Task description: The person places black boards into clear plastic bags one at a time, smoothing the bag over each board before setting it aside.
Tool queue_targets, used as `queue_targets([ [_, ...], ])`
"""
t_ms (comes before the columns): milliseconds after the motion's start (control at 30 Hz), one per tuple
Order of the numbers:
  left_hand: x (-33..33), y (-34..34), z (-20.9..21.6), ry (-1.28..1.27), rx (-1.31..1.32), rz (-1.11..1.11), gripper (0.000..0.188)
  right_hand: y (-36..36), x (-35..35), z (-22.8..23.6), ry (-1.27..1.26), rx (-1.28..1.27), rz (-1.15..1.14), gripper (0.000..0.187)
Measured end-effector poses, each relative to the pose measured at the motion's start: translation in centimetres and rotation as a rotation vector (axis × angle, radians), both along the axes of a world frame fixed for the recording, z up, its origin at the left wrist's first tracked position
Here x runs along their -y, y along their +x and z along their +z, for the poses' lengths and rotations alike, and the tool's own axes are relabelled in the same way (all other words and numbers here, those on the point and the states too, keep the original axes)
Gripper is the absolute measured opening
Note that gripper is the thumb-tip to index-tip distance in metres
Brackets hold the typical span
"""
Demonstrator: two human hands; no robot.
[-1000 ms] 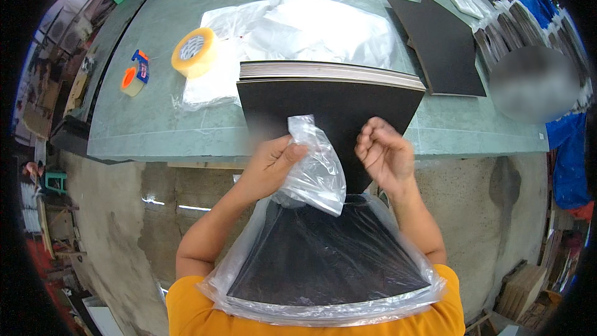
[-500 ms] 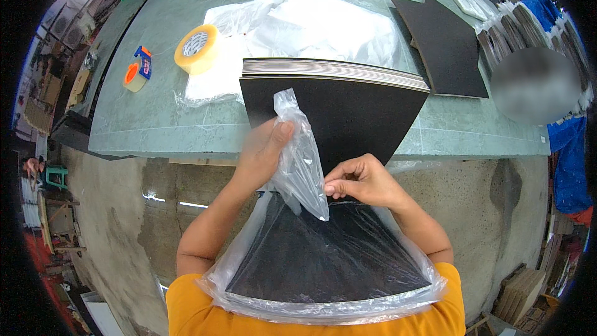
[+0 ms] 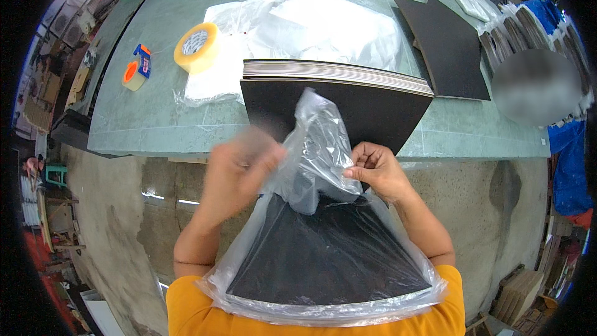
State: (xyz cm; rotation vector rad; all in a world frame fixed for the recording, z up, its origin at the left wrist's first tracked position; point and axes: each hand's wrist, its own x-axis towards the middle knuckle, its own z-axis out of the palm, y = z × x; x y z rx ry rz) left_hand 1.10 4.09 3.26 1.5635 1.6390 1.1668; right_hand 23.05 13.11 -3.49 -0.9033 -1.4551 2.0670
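Head view: right fingers (image 3: 360, 174) pinch clear plastic (image 3: 320, 140), long axis pointing forward; left fingers (image 3: 266, 165) blurred, can't tell.

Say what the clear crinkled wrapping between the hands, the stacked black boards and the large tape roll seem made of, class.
Clear crinkled wrapping: thin, glossy plastic film, by its creases and highlights.
Stacked black boards: perhaps fibreboard or card, matt-faced, with pale layered edges.
Large tape roll: probably plastic film, smooth, yellowish and translucent-looking.
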Motion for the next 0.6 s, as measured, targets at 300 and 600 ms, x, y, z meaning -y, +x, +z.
queue_targets([
  [300, -1.9, 4.2, -2.0, -0.056, -0.041, -0.392, 0.027, -0.3, 0.4, -0.3, -0.035, -0.079, 0.164, 0.018],
  [600, 9.6, -14.0, -19.0, -0.667, 0.696, 0.553, 0.009, 9.3, -2.6, -3.6, -0.244, -0.796, -0.392, 0.024],
])
